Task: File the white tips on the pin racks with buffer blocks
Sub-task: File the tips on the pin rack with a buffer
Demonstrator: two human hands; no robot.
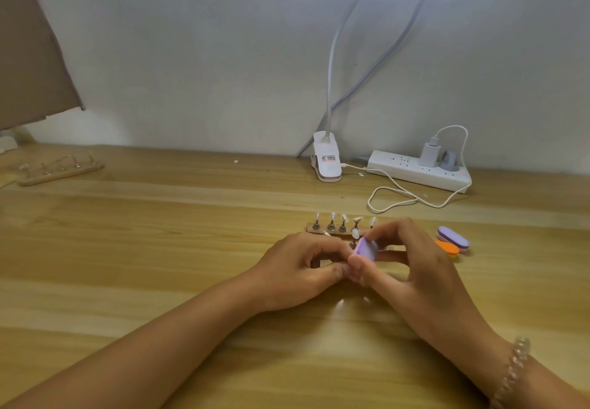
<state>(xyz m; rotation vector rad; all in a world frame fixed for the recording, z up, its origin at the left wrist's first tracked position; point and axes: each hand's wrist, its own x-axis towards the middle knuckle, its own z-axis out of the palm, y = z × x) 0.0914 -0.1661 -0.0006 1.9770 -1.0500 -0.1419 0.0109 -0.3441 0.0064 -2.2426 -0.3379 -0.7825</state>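
A wooden pin rack [319, 229] with several white tips on metal pins stands on the desk's middle. Just in front of it my right hand [412, 265] pinches a small purple buffer block [365, 249] against a white tip [355, 233]. My left hand [303, 266] has its fingers curled round something below that tip, probably its pin; my fingers hide it. A second rack lies under my hands, mostly hidden.
Two spare buffer blocks, purple [453, 237] and orange [447, 247], lie right of my hands. Another pin rack [60, 170] sits at the far left. A clip lamp base [326, 161], power strip [418, 170] and white cable [399, 196] line the back wall.
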